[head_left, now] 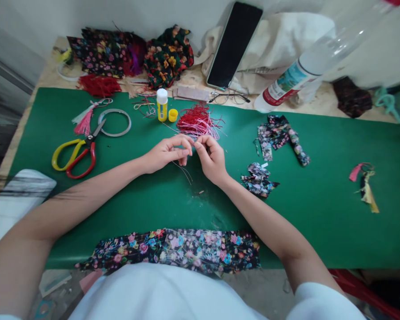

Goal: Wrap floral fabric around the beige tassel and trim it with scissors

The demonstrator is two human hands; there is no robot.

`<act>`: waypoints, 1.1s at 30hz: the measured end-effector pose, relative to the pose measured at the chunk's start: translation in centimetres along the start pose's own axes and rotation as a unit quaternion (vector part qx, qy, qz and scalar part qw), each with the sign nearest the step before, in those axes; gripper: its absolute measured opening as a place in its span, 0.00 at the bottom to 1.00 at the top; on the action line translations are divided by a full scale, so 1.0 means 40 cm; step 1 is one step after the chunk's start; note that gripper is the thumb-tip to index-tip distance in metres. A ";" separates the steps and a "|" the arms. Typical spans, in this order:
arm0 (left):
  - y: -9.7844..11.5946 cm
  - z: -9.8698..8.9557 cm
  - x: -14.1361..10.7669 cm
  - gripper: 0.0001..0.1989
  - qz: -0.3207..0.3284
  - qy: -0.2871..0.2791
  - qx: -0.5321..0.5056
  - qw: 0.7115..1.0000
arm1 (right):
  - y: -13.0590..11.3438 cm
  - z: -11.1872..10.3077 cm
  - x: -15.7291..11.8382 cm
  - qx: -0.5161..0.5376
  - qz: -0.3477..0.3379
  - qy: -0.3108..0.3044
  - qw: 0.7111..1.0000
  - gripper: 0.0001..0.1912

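My left hand [173, 152] and my right hand [211, 158] meet fingertip to fingertip above the green mat [146, 200]. Both are closed in a pinch on a thin cord [185, 172], whose loose ends trail down below my left hand. What lies right between the fingertips is too small to make out. Just beyond the hands rests a bundle of red and pink cords [198, 122]. A glue stick [162, 106] stands uncapped-looking beside a small yellow cap [173, 115]. Scissors [78, 153] with one yellow and one red handle lie left of my left hand.
Floral fabric strips [193, 249] lie along the near edge. More fabric scraps [280, 135] are at right, with small tassels [366, 186] farther right. A silver ring of tape [114, 123] lies by the scissors. A phone [235, 44], glasses [229, 97] and a bottle [293, 84] line the back.
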State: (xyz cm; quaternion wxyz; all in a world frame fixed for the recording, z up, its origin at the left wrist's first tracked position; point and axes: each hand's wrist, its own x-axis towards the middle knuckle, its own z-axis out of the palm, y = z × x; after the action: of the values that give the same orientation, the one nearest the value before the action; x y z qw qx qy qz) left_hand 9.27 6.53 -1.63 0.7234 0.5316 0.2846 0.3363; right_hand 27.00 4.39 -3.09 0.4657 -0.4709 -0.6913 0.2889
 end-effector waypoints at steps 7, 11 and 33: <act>0.008 0.018 -0.005 0.17 0.012 0.017 0.060 0.998 | -0.009 -0.002 0.001 0.046 0.017 -0.001 0.999 0.16; 0.005 0.019 -0.003 0.20 0.004 0.022 0.055 0.998 | -0.014 -0.002 0.002 0.063 0.021 -0.012 0.998 0.17; -0.010 0.006 0.005 0.17 -0.005 0.054 -0.048 0.997 | 0.008 -0.004 0.007 0.147 0.067 -0.010 0.987 0.19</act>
State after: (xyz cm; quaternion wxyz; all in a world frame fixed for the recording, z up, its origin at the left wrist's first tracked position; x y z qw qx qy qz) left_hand 9.65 6.44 -1.96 0.7331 0.4763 0.3094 0.3741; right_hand 27.23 4.77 -3.18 0.5025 -0.4393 -0.6129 0.4230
